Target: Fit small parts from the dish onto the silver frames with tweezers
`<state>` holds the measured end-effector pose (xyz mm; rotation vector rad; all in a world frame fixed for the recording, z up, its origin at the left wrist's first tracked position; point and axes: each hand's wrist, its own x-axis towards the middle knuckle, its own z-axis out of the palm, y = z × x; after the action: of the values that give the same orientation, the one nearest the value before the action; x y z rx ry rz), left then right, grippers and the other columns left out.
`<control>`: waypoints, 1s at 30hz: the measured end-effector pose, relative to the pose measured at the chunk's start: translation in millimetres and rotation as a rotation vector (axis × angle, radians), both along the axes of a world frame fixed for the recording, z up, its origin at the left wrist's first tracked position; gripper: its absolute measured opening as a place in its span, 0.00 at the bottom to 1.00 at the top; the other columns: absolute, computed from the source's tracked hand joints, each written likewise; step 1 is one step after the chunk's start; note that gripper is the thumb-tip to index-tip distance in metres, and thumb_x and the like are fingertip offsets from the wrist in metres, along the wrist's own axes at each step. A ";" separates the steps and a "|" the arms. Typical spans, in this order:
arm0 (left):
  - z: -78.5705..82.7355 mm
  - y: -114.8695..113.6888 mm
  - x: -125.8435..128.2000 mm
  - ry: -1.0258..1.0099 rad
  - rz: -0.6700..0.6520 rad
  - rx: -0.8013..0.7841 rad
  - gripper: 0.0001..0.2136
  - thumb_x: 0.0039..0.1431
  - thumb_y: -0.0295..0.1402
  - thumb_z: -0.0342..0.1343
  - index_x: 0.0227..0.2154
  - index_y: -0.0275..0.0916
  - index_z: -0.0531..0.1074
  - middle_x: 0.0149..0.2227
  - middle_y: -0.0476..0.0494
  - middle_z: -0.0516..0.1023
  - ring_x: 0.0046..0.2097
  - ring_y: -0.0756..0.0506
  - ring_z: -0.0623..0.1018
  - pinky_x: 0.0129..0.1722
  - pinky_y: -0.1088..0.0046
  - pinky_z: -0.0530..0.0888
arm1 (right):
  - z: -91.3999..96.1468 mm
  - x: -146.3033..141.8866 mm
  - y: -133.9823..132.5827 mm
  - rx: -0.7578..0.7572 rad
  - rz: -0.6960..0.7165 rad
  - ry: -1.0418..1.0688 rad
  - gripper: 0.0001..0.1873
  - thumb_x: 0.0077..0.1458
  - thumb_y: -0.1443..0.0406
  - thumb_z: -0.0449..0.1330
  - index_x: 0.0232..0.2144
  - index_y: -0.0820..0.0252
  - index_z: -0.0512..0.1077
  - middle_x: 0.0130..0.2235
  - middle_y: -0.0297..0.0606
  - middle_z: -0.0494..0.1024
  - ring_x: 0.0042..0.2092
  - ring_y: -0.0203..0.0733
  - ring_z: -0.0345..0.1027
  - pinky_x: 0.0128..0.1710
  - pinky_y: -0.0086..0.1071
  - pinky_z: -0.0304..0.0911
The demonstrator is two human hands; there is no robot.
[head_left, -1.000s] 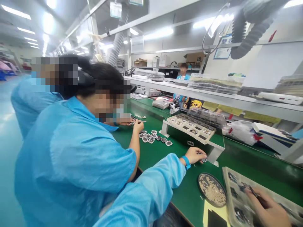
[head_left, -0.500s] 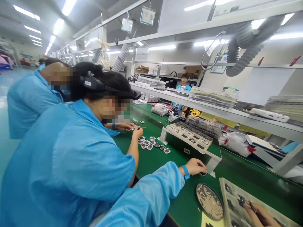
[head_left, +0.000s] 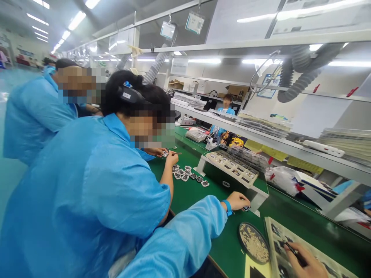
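My left hand (head_left: 237, 200), in a blue sleeve with a blue wristband, rests on the green bench (head_left: 203, 200) with its fingers closed on a small dark part (head_left: 246, 208), just below a white stand. My right hand (head_left: 303, 263) shows at the bottom edge, pinching a thin dark tool (head_left: 293, 250) over a pale compartment tray (head_left: 276, 231) that holds small dark parts. A round black dish (head_left: 253, 242) of tiny pale pieces lies between my hands.
A co-worker in a blue coat leans in close on my left, hands by several small parts (head_left: 188, 175) on the bench. A second person sits behind; another stands far off. The white stand (head_left: 232, 166) carries a parts tray. Shelf (head_left: 275, 141) with stacked trays runs overhead.
The view has swung slightly. My left hand has settled lower onto the bench with the small part. My right hand with the tool has moved left over the tray.
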<state>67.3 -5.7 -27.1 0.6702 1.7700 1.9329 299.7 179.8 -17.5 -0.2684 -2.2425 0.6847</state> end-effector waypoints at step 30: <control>24.0 -15.4 39.5 -0.148 -0.084 0.092 0.17 0.46 0.35 0.73 0.37 0.28 0.81 0.28 0.40 0.80 0.23 0.50 0.77 0.24 0.76 0.71 | 7.6 -40.1 2.6 0.009 0.253 -0.077 0.21 0.51 0.48 0.65 0.40 0.54 0.83 0.45 0.41 0.84 0.48 0.55 0.79 0.52 0.44 0.74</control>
<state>106.8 -21.0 -3.1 0.6051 1.5476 1.9635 259.6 182.4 -9.8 -0.0046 -2.3767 0.8079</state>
